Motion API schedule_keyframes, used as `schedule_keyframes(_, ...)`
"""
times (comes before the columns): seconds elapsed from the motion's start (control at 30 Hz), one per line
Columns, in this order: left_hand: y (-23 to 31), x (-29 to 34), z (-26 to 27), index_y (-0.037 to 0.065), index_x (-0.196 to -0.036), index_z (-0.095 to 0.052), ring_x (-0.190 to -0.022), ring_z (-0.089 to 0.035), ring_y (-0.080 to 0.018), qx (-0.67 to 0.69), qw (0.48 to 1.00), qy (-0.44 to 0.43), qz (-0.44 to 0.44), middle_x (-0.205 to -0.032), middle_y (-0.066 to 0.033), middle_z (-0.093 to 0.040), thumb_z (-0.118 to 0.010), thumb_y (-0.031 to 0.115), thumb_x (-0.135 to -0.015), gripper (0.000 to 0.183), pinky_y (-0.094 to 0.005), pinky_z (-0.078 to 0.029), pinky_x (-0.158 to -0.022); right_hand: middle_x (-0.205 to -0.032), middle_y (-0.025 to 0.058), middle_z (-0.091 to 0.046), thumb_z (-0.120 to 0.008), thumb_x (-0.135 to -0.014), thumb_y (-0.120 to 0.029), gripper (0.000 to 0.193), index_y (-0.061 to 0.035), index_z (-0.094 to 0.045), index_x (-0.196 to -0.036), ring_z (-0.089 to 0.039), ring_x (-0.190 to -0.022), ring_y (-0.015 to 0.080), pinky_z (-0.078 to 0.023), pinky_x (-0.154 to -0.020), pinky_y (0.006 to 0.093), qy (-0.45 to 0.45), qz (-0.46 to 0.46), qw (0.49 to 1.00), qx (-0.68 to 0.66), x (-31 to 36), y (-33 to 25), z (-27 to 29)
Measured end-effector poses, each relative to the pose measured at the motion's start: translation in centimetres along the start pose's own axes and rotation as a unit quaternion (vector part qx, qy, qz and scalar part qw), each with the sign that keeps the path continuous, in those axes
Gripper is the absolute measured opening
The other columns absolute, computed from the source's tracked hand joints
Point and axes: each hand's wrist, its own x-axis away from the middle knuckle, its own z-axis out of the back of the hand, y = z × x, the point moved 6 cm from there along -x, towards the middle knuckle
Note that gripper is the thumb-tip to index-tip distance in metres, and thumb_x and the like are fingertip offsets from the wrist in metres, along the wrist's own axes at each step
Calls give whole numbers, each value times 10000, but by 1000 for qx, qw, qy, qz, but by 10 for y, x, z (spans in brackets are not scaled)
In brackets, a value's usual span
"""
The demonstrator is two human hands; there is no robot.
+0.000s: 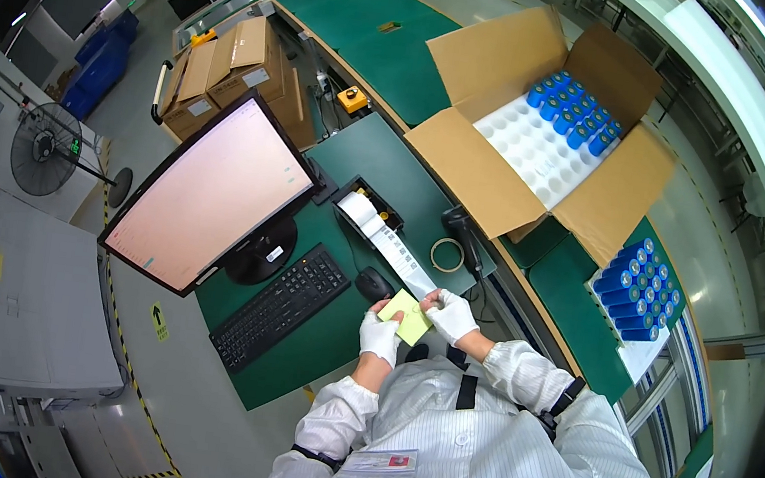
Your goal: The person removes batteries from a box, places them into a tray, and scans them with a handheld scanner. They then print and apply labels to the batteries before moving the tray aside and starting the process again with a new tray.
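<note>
Both hands wear white gloves with bare fingertips and meet at the desk's near edge. My left hand [380, 335] is closed on a pale yellow slip of paper [412, 325], its thumb lying on top. At the slip's upper right corner, my right hand [452, 317] pinches with thumb and finger; any small piece between those fingertips is too small to make out. Just beyond the slip runs a white label strip [403, 262], coming off a roll [359, 209] in a black holder. A black mouse [374, 284] lies close to my left hand.
A monitor [217, 190] and keyboard [280, 308] occupy the left of the green desk [333, 329]. A tape ring [446, 255] and handheld scanner [464, 235] lie right. An open carton [468, 165] holds blue cylindrical cells [570, 109] in white foam; more cells [636, 291] stand right.
</note>
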Motion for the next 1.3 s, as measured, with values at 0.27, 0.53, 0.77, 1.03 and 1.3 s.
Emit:
schedule_keyframes(0.27,7,-2,-7,27,-1202,-527,-900,-630,-196,-143,983,11,-117,-1062,-113,-629,-672,-65,-847,394,-307,-533,-793,-744,49,-672,-743,-806,-190,204,-23,-647,-872,-601,-682,78,-499,-649,254,40,22,999,1,0,-5,5)
schedule_keyframes(0.53,6,1,-11,17,-1210,-521,-933,-627,-206,-145,982,8,-123,-1086,-119,-618,-665,-69,-850,398,-309,-535,-817,-829,59,-698,-812,-759,-149,318,-5,-627,-974,-629,-753,106,-512,-713,265,27,-14,999,-33,-9,10,-1)
schedule_keyframes(0.77,7,3,-9,-7,-1190,-541,-949,-634,-200,2,998,-37,-51,-1079,-109,-625,-670,-52,-857,360,-321,-542,-843,-864,21,-653,-820,-768,-105,666,-36,-495,-1345,-626,-844,133,-509,-784,277,-50,-135,968,-204,-7,-9,-6)
schedule_keyframes(1.03,7,-4,1,-36,-1199,-554,-930,-648,-227,-128,991,-34,-2,-1072,-127,-640,-662,-21,-882,335,-348,-548,-846,-906,148,-679,-831,-704,-279,342,-64,-710,-940,-667,-858,234,-513,-754,305,-14,195,945,260,-10,-65,9)
schedule_keyframes(1.3,-12,-12,13,-35,-1248,-512,-972,-646,-243,-52,994,-64,74,-1127,-145,-620,-607,75,-950,332,-357,-547,-856,-698,132,-660,-823,-717,-237,251,-27,-697,-772,-644,-661,194,-501,-637,327,-110,28,976,186,-21,-31,-6)
